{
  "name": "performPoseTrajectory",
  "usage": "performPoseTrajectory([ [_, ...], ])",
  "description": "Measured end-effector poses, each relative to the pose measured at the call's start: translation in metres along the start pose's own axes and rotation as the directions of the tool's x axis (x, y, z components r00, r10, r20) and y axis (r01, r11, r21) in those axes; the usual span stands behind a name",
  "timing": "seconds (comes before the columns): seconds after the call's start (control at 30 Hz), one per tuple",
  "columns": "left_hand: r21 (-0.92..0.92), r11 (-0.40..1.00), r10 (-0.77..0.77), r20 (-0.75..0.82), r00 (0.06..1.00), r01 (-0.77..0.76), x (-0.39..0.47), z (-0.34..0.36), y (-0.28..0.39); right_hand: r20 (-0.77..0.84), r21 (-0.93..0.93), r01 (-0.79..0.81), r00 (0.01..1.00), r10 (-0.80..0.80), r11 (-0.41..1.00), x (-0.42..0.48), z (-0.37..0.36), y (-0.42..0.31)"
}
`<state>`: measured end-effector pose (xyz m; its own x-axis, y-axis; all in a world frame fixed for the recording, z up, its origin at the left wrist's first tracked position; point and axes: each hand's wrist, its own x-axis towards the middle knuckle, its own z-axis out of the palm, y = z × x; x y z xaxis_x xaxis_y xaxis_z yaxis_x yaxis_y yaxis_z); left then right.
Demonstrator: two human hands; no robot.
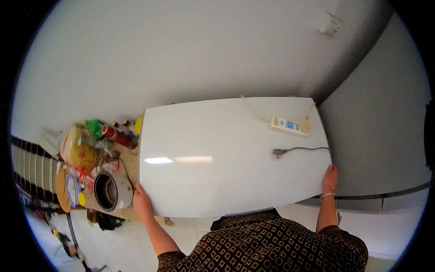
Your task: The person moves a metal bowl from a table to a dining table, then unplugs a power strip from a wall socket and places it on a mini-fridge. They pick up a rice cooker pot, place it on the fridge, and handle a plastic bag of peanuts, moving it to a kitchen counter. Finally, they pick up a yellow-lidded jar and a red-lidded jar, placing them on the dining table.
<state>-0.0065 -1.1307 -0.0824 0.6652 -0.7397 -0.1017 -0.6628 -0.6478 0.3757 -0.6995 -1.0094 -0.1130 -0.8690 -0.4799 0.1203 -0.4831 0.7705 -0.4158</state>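
Note:
A large glossy white lid [217, 142], apparently of a chest freezer, spans the space before me, with a grey strip at its front edge. My left hand [142, 200] holds its left side near the front corner. At the right side, my right hand [329, 178] grips the edge, a bracelet on its wrist. A white power strip [289, 125] with lit blue spots lies on the far right of the lid. Nearer to me, a grey plug [279, 152] rests with its pins bare, and its cord runs over the right edge. The undersides of both hands' grips are hidden.
Left of the lid, a crowded tabletop holds a rice cooker body [114, 191], a filled plastic bag [80, 149], a green bottle [94, 128] and a red container [115, 135]. A wall rises behind; a grey panel [373, 136] stands close on the right.

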Motion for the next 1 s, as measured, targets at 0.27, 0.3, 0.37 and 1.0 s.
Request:
performPoseTrajectory([
  [0.27, 0.057, 0.998, -0.033, -0.024, 0.999, 0.034, 0.0, -0.002, 0.008, -0.028, -0.111, 0.061, 0.998, -0.065, 0.992, 0.017, 0.012, 0.018],
  [0.3, 0.033, 0.999, -0.022, -0.024, 0.999, 0.023, 0.0, -0.004, 0.008, -0.035, -0.107, 0.034, 0.999, -0.038, 0.994, 0.017, 0.013, 0.01],
  [0.37, -0.008, 1.0, -0.006, -0.02, 1.0, 0.006, -0.004, -0.008, 0.005, -0.043, -0.109, -0.02, 0.999, 0.016, 0.994, 0.003, 0.002, -0.015],
  [1.0, -0.336, 0.934, -0.093, 0.1, 0.991, 0.122, -0.139, -0.01, -0.189, 0.018, -0.29, 0.156, 0.987, -0.158, 0.944, 0.002, -0.01, -0.005],
])
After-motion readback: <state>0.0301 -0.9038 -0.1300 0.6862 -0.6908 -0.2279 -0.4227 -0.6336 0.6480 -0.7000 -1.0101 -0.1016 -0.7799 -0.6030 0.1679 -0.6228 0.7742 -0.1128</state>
